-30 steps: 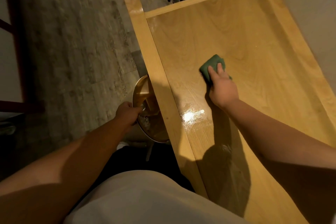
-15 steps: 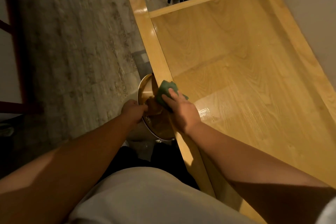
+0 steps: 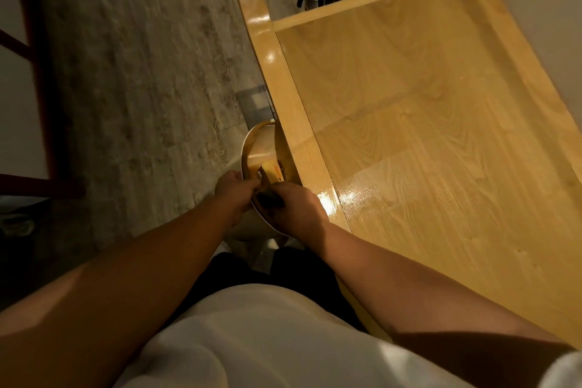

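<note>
Left hand (image 3: 236,190) grips the bowl (image 3: 256,151) rim beside the table (image 3: 409,135). Right hand (image 3: 297,209) curls round a dark sponge (image 3: 267,199) in the bowl

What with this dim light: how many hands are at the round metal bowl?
2. The left hand grips the rim of the round metal bowl; the right hand dips in, holding a dark pad.
</note>
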{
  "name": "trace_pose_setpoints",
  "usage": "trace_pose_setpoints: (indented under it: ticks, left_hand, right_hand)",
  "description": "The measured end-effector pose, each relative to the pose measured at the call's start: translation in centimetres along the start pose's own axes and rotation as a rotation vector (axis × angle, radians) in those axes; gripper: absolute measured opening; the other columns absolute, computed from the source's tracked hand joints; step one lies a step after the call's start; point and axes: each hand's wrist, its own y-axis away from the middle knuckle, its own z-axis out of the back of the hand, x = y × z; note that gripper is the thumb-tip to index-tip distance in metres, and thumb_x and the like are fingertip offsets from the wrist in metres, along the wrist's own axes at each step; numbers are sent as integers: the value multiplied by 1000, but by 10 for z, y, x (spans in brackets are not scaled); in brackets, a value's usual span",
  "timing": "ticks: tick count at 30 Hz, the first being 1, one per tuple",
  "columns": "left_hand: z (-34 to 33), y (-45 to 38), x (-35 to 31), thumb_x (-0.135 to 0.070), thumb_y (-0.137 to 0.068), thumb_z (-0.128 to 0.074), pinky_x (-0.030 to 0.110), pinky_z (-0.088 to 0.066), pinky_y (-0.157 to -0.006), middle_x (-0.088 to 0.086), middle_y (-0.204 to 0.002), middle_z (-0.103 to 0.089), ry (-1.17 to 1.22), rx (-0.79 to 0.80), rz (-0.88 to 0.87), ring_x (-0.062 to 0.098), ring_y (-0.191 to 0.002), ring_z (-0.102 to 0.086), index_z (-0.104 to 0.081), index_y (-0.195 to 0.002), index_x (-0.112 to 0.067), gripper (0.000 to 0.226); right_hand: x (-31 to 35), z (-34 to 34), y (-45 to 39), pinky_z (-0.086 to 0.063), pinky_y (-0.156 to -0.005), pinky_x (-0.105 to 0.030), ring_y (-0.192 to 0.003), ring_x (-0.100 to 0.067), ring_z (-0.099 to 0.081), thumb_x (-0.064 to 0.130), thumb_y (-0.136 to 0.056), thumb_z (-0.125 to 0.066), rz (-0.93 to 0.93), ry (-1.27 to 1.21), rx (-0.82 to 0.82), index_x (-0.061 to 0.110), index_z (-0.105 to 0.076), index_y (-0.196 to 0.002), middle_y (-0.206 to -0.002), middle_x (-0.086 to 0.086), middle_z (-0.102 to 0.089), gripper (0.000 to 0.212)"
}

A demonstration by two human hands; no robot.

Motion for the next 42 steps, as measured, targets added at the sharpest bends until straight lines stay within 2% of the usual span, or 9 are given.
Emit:
trace_pose_setpoints:
  ticks: [7,12,16,19,21,27,31,33,42]
  left_hand:
    - [-1,-5,-2,-28,-84,-78,39,-55,-71,13,-101,-63,-16,5,-10,26,-87,-61,-54,-89,-18,27]
    - [-4,-6,-8,-24,-80,-82,57,-56,-92,19,-112,-65,-15,-2,-4,38,-102,-65,-59,-98,-12,31]
    - [-4,-11,-9,-21,-77,-83,59,-56,-91,19,-113,-65,1,-9,18,38,-103,-65,-59,-99,-13,34]
    - [-6,-16,-8,-23,-77,-84,55,-56,-91,16,-110,-66,7,-25,29,35,-100,-66,-58,-96,-15,33]
    - [-9,-20,-7,-22,-77,-83,50,-58,-86,15,-106,-66,-2,-44,28,33,-97,-65,-58,-96,-15,32]
    - [-13,-27,-8,-18,-71,-85,33,-47,-58,10,-88,-64,14,-72,13,26,-78,-63,-53,-80,-17,34]
    - [-12,-26,-9,-20,-66,-89,32,-48,-56,10,-86,-65,14,-76,11,26,-73,-64,-54,-80,-15,39]
    - [-13,-24,-10,-22,-60,-89,32,-48,-53,12,-87,-64,26,-91,16,26,-70,-63,-53,-83,-14,44]
    - [-19,-34,-17,-2,-70,-74,26,-46,-42,11,-71,-66,116,-116,30,22,-55,-64,-61,-86,-8,21]
  right_hand:
    - [-9,51,1,-38,-71,-3,-96,-13,-60,3,-87,-56,-179,-459,-144,22,-70,-118,-100,4,-70,39]
    - [-36,108,-7,-55,-78,-22,-101,-16,-65,-2,-93,-55,-227,-750,-238,17,-65,-123,-108,2,-68,37]
    - [-73,174,-35,-48,-102,-38,-116,-26,-61,-8,-88,-58,-172,-556,-417,8,-63,-125,-119,-9,-67,41]
    - [-106,225,-56,-33,-115,-31,-132,-22,-49,-7,-88,-55,-182,-384,-507,6,-54,-137,-139,-11,-56,50]
    - [-129,258,-66,-28,-111,-18,-131,-13,-45,-3,-88,-52,-192,-248,-572,12,-53,-139,-142,-6,-54,53]
    - [-191,329,-81,-29,-110,-22,-136,-16,-41,-2,-88,-45,-298,-125,-700,21,-51,-141,-146,-3,-49,58]
    - [-224,304,-80,-23,-120,-40,-146,-34,-24,-5,-87,-43,-419,178,-442,22,-37,-150,-161,-14,-23,70]
    - [-224,279,-88,-18,-122,-43,-150,-35,-13,-6,-85,-42,-441,169,-477,22,-30,-154,-164,-15,-9,75]
    - [-194,234,-99,-29,-114,-49,-148,-36,-18,6,-86,-50,-287,279,-419,23,-27,-154,-163,-19,-12,73]
